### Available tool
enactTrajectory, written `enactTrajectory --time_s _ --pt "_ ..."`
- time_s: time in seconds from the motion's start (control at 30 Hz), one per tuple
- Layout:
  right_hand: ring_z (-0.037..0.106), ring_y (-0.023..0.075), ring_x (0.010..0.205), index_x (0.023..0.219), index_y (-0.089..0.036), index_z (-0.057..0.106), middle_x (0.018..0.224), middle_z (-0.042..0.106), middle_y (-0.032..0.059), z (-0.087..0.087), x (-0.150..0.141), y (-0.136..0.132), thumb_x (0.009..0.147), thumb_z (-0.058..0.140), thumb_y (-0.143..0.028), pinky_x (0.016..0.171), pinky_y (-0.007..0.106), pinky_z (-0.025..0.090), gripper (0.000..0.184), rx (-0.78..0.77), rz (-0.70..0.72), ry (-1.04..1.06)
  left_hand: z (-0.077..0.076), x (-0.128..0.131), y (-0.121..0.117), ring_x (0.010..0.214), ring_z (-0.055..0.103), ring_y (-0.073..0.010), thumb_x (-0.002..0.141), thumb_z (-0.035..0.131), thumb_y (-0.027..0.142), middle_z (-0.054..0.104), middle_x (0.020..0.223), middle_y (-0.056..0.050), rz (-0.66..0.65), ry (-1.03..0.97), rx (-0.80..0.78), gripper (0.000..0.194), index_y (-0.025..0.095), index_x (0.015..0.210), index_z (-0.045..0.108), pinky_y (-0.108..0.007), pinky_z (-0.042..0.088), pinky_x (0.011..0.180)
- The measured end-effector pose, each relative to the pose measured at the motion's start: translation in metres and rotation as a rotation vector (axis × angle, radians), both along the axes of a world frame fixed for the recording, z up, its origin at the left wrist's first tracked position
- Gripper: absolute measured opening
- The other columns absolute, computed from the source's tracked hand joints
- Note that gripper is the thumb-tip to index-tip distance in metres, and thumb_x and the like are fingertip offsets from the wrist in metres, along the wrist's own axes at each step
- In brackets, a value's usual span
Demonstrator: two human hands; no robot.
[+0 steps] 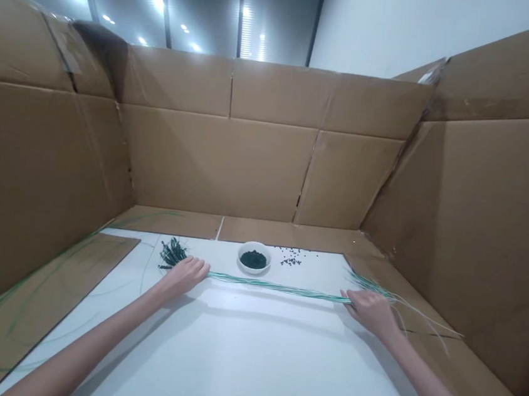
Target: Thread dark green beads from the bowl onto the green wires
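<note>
A bundle of thin green strands (278,287) stretches nearly straight across the white table between my two hands. My left hand (186,275) is closed round its left part; beyond the fist, the ends fan out with small dark beads (173,252) threaded on them. Around the right part my right hand (371,308) is closed too, and loose green and pale ends (371,283) spread out past it. Behind the bundle stands a white bowl (253,268) holding small dark beads.
Loose dark beads (290,261) lie scattered right of the bowl. Cardboard walls (216,161) enclose the white table (247,366) at the back and both sides. More thin green strands (8,294) curve over the cardboard at the left.
</note>
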State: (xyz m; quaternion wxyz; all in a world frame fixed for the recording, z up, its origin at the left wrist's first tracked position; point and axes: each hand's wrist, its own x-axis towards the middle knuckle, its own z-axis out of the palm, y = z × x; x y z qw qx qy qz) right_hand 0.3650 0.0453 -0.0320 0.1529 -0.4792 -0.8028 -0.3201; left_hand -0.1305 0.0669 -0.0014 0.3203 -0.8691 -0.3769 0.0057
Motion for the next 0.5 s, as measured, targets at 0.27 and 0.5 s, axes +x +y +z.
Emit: enactTrajectory --time_s 0.27,0.5 --pt "0.054 0.0169 0.060 0.067 -0.015 0.055 0.063 0.059 0.0057 -0.022 -0.009 0.019 0.080 0.041 -0.031 0.055 0.025 0.023 0.025 -0.410 -0.232 0.021 -0.040 0.019 0.020 0.073 0.052 -0.0219 0.086 0.040 0.018 0.053 0.076 -0.007 0.058 -0.144 -0.149 0.011 0.013 0.081 0.049 -0.034 0.034 0.069" --pt "0.051 0.0196 0.082 0.087 -0.013 0.054 0.083 0.057 0.0078 -0.020 -0.009 0.040 0.081 0.037 -0.022 0.077 0.029 0.029 0.020 -0.409 -0.178 0.142 -0.037 0.035 0.042 0.071 0.053 -0.0245 0.083 0.039 0.010 0.054 0.075 -0.010 0.052 -0.169 -0.104 0.012 0.011 0.082 0.051 -0.037 0.036 0.070"
